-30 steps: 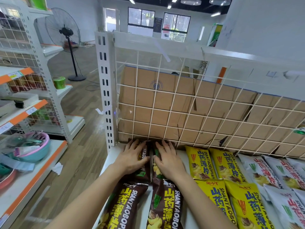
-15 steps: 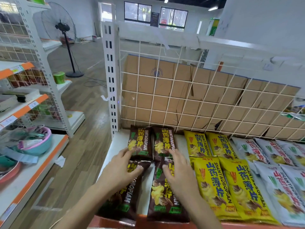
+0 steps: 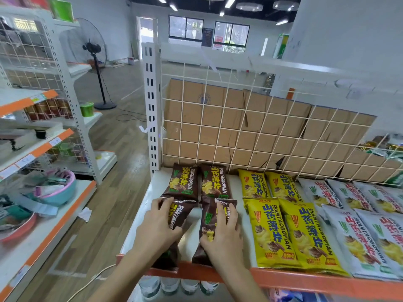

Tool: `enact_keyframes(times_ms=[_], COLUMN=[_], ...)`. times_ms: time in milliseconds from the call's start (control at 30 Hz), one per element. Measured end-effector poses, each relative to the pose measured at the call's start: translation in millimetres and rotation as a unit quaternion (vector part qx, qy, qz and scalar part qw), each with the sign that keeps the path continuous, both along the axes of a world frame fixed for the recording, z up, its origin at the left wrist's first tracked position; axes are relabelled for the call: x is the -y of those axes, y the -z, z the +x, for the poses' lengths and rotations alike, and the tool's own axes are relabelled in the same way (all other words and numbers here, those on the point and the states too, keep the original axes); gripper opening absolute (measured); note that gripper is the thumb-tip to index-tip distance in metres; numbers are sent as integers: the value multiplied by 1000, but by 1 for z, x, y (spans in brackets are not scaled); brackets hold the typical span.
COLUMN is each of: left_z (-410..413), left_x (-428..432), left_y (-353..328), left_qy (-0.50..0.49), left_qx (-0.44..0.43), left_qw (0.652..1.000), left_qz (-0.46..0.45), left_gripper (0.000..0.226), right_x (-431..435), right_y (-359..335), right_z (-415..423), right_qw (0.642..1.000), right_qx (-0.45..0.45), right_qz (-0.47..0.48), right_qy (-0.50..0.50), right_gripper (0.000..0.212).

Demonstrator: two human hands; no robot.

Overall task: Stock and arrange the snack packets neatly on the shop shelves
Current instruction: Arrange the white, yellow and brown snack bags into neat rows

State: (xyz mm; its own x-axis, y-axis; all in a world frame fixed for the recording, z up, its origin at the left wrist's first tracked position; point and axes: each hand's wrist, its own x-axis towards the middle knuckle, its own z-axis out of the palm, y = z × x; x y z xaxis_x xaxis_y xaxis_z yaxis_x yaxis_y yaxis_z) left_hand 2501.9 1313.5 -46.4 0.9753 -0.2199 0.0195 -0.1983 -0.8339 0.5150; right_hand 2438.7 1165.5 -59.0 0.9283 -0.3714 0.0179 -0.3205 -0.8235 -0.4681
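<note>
Pressing palms-down | left hand point(image 3: 158, 227): front-left packet point(image 3: 180, 214) | right hand point(image 3: 224, 236): front-right packet point(image 3: 209, 216) | both flat, no grip

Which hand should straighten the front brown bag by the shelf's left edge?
Probably the left hand: it lies on that front-left brown packet, while the right hand presses the front-right brown packet.
</note>
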Motion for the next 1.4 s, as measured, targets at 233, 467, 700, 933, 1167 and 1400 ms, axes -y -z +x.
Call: enact_keyframes(times_ms=[233,467,700,933,1167,1400], left_z=[-4,-1,13,-2,17,75], left_x=[-13,7,35,37,40,69], left_y=[-16,-23,11,24,14,-18], left_qy=[0,7,-31,-31,30,222], left_qx=[-45,75,98,45,159,132], left_qw=[999,993,995,998,985,951], left_qz=[-30,-89,1,42,55,169], left_gripper=[70,69,69,77,55,37], right_x=[7,11,11,7,5,6], right_y=[1,1,12,17,19,13], right_z=[-6,-11,5,2,-4,-6], right_qw=[998,991,987,995,997,997], right_qx=[49,131,158,85,48,42], right_qz=[40,19,4,-42,-53,-62], right_qy=[5,-8,-20,-10,-12,-26], right_gripper=[80,76,74,74,89,90])
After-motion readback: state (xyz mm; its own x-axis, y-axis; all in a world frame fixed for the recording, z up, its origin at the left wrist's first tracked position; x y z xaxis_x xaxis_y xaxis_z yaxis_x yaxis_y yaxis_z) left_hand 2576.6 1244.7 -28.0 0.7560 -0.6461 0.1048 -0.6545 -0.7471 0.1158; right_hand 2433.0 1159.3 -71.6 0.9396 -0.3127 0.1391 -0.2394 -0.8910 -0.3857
